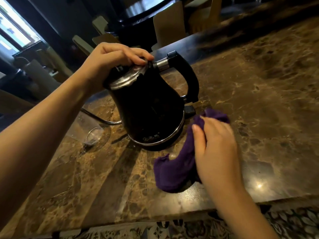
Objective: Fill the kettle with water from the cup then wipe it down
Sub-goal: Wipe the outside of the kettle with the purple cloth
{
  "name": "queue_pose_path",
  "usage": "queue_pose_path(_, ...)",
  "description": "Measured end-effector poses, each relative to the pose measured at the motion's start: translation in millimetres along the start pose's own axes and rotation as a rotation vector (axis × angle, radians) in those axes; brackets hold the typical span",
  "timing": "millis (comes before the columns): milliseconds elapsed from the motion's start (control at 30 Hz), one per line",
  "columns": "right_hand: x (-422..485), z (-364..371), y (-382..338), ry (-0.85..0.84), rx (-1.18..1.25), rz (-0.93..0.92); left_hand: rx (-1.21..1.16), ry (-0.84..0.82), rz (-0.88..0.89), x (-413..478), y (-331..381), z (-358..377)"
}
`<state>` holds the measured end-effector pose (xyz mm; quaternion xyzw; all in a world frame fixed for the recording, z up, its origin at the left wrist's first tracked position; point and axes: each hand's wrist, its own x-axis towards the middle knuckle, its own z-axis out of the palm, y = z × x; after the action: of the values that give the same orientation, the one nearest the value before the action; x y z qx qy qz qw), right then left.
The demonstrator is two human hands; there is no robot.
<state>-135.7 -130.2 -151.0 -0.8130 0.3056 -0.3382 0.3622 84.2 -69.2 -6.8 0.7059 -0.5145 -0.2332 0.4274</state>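
Observation:
A black electric kettle (148, 107) with a silver lid and a black handle stands on its base in the middle of the marble counter. My left hand (110, 59) rests on top of it, fingers pressed on the lid. A purple cloth (179, 163) lies on the counter just right of the kettle's base, and my right hand (215, 145) grips it from above. A clear plastic cup (86, 130) lies on its side to the left of the kettle, beneath my left forearm.
The brown marble counter (259, 100) stretches to the right and back. Its near edge runs along the bottom, above a patterned floor (189, 230). A silver cord (101, 119) leaves the kettle base to the left. Chairs (169, 25) stand beyond the far edge.

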Motion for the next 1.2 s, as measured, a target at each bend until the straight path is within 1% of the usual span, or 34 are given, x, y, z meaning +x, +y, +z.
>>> queue_pose_path(200, 52.4, -33.8, 25.6, 0.187, -0.120, -0.037, -0.013, -0.030, 0.039, 1.8, -2.8, -0.9)
queue_pose_path(300, 75.4, -38.6, 40.4, 0.193, -0.198, -0.079, -0.020, -0.025, 0.052, 4.0, -2.2, -0.7)
queue_pose_path(433, 94.7, -44.0, 48.9, 0.134, -0.211, -0.129, -0.015, -0.032, 0.073, 10.1, -3.4, -0.1)
queue_pose_path(467, 97.7, -44.8, 49.7, 0.093, -0.221, -0.133, -0.019, -0.034, 0.076, 12.6, -3.2, 0.0)
queue_pose_path(533, 102.2, -44.4, 50.5, -0.069, -0.331, -0.114, -0.032, -0.041, 0.082, 18.0, -2.5, 1.4)
queue_pose_path(600, 99.0, -44.3, 46.4, -0.292, -0.482, -0.004, -0.037, -0.048, 0.080, 23.7, -1.6, 3.8)
queue_pose_path(667, 88.3, -46.2, 41.4, -0.470, -0.533, 0.071, -0.042, -0.059, 0.072, 29.6, -0.9, 4.8)
queue_pose_path(767, 67.4, -50.1, 35.0, -0.625, -0.579, 0.077, -0.026, -0.110, 0.079, 34.2, -0.6, 1.4)
queue_pose_path(800, 63.4, -50.4, 34.6, -0.629, -0.580, 0.078, -0.013, -0.137, 0.077, 35.2, -0.8, -0.2)
queue_pose_path(900, 61.2, -53.8, 33.9, -0.478, -0.498, 0.016, 0.070, -0.157, 0.069, 35.7, 1.0, -5.6)
queue_pose_path(967, 61.7, -62.7, 31.2, -0.406, -0.472, -0.012, 0.140, -0.131, 0.043, 34.7, 4.3, -7.0)
queue_pose_path(1067, 65.7, -83.0, 24.0, -0.316, -0.362, -0.032, 0.243, -0.089, -0.001, 31.7, 11.7, -4.5)
queue_pose_path(1100, 67.2, -89.6, 20.1, -0.285, -0.332, -0.066, 0.260, -0.070, -0.011, 29.4, 15.5, -3.1)
queue_pose_path(1200, 69.1, -101.9, 12.9, -0.223, -0.372, -0.146, 0.301, 0.014, 0.015, 19.2, 25.0, 3.5)
